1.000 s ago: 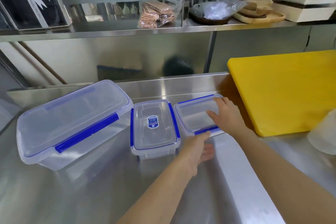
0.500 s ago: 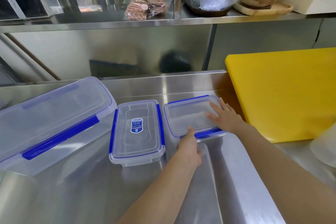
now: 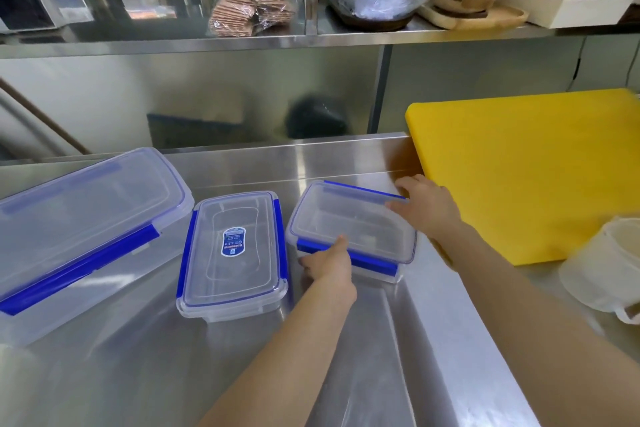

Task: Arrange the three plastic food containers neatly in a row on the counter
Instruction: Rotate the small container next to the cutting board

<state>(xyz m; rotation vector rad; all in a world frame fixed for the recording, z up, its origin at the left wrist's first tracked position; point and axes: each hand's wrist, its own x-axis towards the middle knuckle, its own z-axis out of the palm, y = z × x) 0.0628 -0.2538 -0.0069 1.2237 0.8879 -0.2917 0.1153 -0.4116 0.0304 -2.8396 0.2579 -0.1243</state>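
Three clear plastic containers with blue clips stand on the steel counter (image 3: 131,357). The large container (image 3: 79,229) is at the left, slanted. In the middle sits the medium container (image 3: 232,255) with a blue label on its lid. The small container (image 3: 349,229) is at the right, turned a little askew. My left hand (image 3: 329,262) grips its near left corner, thumb on the lid edge. My right hand (image 3: 427,206) holds its far right corner.
A thick yellow cutting board (image 3: 533,170) lies just right of the small container. A white tub (image 3: 606,267) stands at the right edge. A steel shelf (image 3: 311,38) above holds bagged items and wooden boards. A raised steel ridge (image 3: 450,340) runs along the counter under my right forearm.
Both hands have turned the small container clockwise and shifted it slightly right, away from the medium one. My right hand has moved from its lid to its far right corner.
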